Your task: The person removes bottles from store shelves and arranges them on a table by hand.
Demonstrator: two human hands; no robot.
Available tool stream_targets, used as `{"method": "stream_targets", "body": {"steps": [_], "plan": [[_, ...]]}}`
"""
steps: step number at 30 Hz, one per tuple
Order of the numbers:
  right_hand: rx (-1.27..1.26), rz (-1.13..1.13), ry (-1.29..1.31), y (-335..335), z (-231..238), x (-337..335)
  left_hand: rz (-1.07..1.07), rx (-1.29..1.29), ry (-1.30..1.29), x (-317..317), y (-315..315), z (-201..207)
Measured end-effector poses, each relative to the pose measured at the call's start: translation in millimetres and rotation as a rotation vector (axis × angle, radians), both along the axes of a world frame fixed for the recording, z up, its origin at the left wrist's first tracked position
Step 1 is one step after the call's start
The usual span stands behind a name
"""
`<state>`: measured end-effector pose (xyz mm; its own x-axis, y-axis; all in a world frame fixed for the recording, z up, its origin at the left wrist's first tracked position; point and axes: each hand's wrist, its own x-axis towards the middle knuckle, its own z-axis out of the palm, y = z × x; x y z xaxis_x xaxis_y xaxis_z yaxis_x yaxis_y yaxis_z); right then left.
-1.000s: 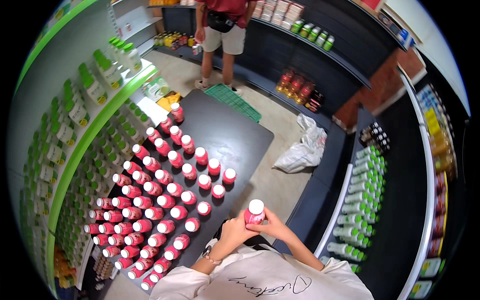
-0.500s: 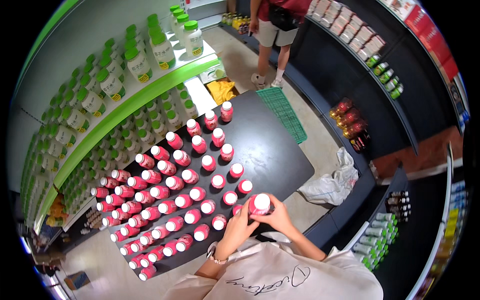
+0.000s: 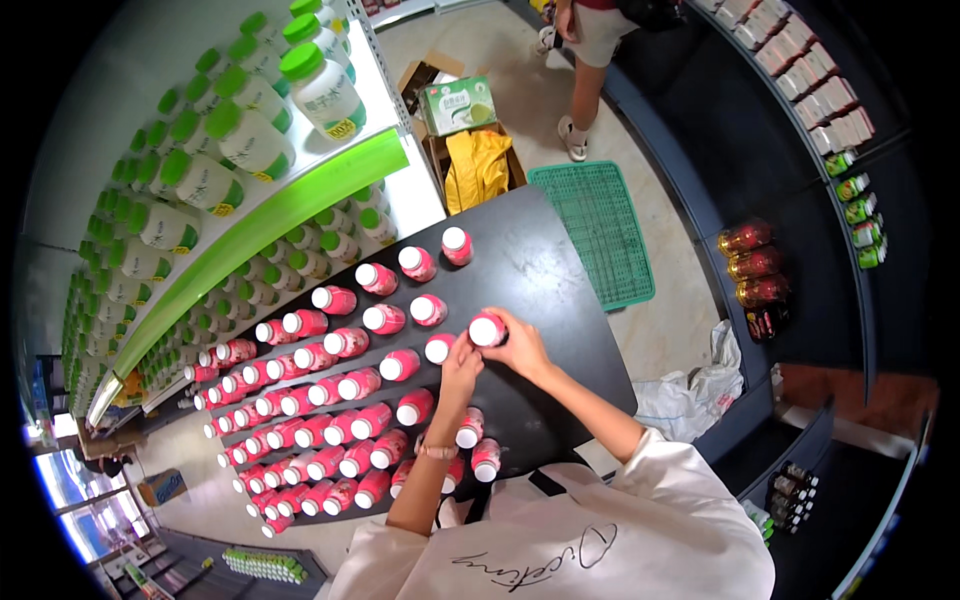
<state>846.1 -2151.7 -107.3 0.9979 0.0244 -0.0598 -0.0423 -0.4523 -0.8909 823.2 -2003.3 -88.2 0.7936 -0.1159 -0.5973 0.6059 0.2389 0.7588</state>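
Note:
A pink bottle with a white cap [image 3: 488,330] is in my right hand [image 3: 522,348], whose fingers wrap its right side above the dark table. My left hand [image 3: 461,368] is at the bottle's near left side, fingers closed together against it; part of the grip is hidden. Just left of my left fingertips stands another pink bottle [image 3: 439,348]. Several more pink bottles with white caps, such as one at the far end [image 3: 457,246], stand in rows over the left part of the dark table [image 3: 520,240].
Shelves of white bottles with green caps [image 3: 325,95] run along the left. Beyond the table are a cardboard box with yellow cloth [image 3: 477,170], a green crate [image 3: 590,235] and a person [image 3: 590,75]. A white sack [image 3: 690,385] lies right, near dark shelving [image 3: 680,170].
My hands have moved forward and slightly left with the bottle, over the table's middle. The view has shifted, and the person beyond stands farther toward the upper edge.

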Motion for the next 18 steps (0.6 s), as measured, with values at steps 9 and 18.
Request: {"method": "stream_targets", "body": {"steps": [9, 18], "plan": [[0.077, 0.064, 0.045, -1.3, -55.9, 80.9, 0.047, 0.051, 0.121, 71.4, -19.3, -25.0], [0.145, 0.118, 0.063, -6.5, -66.6, 87.9, 0.109, -0.010, 0.079, 56.9, -24.0, -12.9]]}}
